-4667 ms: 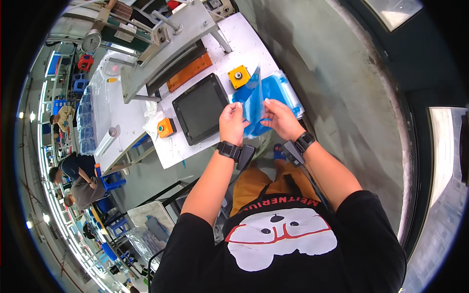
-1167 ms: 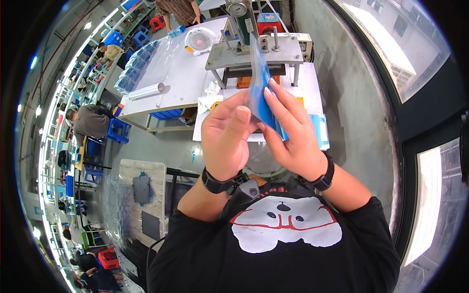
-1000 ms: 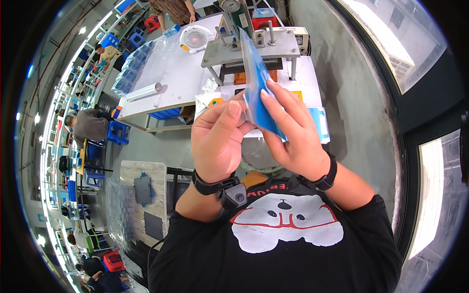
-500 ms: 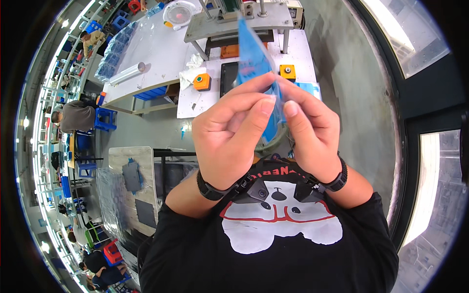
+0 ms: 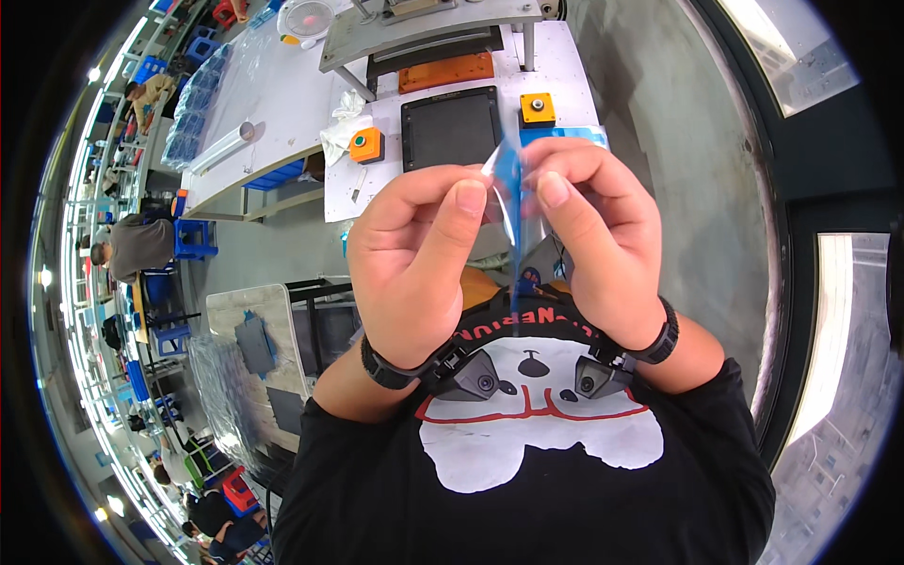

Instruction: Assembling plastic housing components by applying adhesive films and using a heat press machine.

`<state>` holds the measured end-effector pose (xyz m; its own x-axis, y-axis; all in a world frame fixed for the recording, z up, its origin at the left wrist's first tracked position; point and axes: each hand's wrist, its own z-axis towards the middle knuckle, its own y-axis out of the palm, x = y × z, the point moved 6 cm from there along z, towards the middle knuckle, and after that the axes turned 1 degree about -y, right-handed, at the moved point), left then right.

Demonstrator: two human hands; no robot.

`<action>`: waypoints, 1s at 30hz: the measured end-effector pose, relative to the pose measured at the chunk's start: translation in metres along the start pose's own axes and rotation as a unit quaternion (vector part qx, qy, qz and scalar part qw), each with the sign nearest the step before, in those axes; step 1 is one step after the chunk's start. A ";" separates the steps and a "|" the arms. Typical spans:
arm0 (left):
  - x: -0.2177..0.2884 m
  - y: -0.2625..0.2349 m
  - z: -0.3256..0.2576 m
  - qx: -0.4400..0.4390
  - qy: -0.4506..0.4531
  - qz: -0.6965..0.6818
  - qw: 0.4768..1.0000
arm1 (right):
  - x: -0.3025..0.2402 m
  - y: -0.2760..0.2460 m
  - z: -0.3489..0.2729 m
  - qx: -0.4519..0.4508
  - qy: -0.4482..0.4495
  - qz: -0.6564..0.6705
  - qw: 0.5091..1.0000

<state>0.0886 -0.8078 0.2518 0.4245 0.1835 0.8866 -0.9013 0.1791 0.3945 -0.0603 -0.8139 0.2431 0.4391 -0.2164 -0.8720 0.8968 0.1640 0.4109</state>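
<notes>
Between my two hands a thin blue sheet with clear plastic film hangs upright, turned nearly edge-on. My left hand pinches the film's left edge between thumb and forefinger. On the other side, my right hand pinches it the same way. The clear film spreads slightly apart from the blue layer between the fingertips; whether they are fully separate I cannot tell. Beyond the hands, a black rectangular tray lies on the white table. Another blue sheet lies partly behind my right hand.
A metal press stand straddles an orange block at the back. Button boxes, one green-buttoned and one yellow, flank the tray. At left stands a wood-grain board with dark sheets. Several people sit farther left.
My fingertips have moved apart, drawing the clear film outward. The blue sheet has come lower and more edge-on, uncovering the black tray. The view has shifted slightly.
</notes>
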 end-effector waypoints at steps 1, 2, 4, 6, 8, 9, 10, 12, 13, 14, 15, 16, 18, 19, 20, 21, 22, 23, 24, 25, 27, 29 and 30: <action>-0.001 0.001 0.000 0.011 -0.004 0.014 1.000 | 0.000 0.002 0.001 0.004 0.000 0.000 1.000; -0.002 0.002 -0.001 0.022 -0.008 0.028 0.999 | 0.002 0.005 0.001 0.006 0.021 0.043 0.999; -0.004 0.003 -0.001 0.025 -0.006 0.049 0.998 | 0.008 0.004 0.000 0.002 0.063 0.091 0.994; -0.005 0.003 -0.001 0.029 -0.003 0.070 0.997 | 0.007 0.005 0.001 -0.001 0.045 0.078 0.996; -0.002 0.003 0.000 0.021 0.010 0.085 0.996 | 0.006 0.005 0.001 -0.005 0.027 0.065 0.997; -0.003 0.002 0.000 0.020 0.008 0.085 0.996 | 0.010 0.003 0.000 0.006 0.049 0.071 0.996; -0.004 0.001 0.001 0.018 0.005 0.096 0.995 | 0.013 0.001 0.000 0.016 0.071 0.075 0.995; -0.007 -0.002 0.002 0.016 0.002 0.107 0.994 | 0.012 0.001 0.000 0.033 0.064 0.061 0.996; -0.010 -0.003 0.001 0.017 -0.004 0.117 0.993 | 0.012 0.000 0.001 0.048 0.057 0.048 0.996; -0.012 -0.004 0.001 0.018 -0.010 0.127 0.992 | 0.012 0.002 0.001 0.048 0.058 0.048 0.996; -0.013 -0.003 0.002 0.019 -0.011 0.126 0.992 | 0.013 0.003 0.002 0.064 0.071 0.058 0.994; -0.014 -0.002 0.003 0.022 -0.016 0.137 0.990 | 0.015 0.002 0.001 0.080 0.083 0.067 0.991; -0.016 -0.003 0.005 0.025 -0.021 0.146 0.989 | 0.018 -0.001 0.001 0.076 0.080 0.032 0.993; -0.020 -0.006 0.005 0.022 -0.033 0.154 0.987 | 0.020 -0.003 0.002 0.068 0.076 -0.002 0.995; -0.024 -0.008 0.005 0.018 -0.044 0.162 0.986 | 0.023 -0.006 0.002 0.068 0.076 -0.002 0.995; -0.027 -0.009 0.005 0.019 -0.045 0.162 0.986 | 0.026 -0.009 0.002 0.068 0.083 -0.050 0.993; -0.032 -0.011 0.006 0.025 -0.048 0.151 0.987 | 0.030 -0.013 0.003 0.069 0.090 -0.098 0.989; -0.036 -0.012 0.007 0.031 -0.051 0.140 0.988 | 0.036 -0.015 0.003 0.069 0.090 -0.098 0.989; -0.040 -0.013 0.008 0.030 -0.051 0.140 0.988 | 0.040 -0.020 0.005 0.076 0.068 -0.127 0.987; -0.046 -0.016 0.009 0.037 -0.066 0.130 0.989 | 0.042 -0.023 0.007 0.082 0.048 -0.155 0.983; -0.059 -0.020 0.008 0.043 -0.081 0.122 0.988 | 0.050 -0.031 0.010 0.076 0.097 -0.192 0.974; -0.067 -0.024 0.009 0.056 -0.079 0.159 0.982 | 0.059 -0.041 0.015 0.074 0.144 -0.228 0.960; -0.069 -0.024 0.010 0.053 -0.079 0.174 0.980 | 0.073 -0.045 0.014 0.064 0.223 -0.168 0.958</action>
<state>0.0806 -0.8348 0.1839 0.0779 0.0629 0.9950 -0.9967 0.0283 0.0763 -0.0680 -0.8507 0.1648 0.0832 0.2014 -0.9760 0.9953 0.0326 0.0916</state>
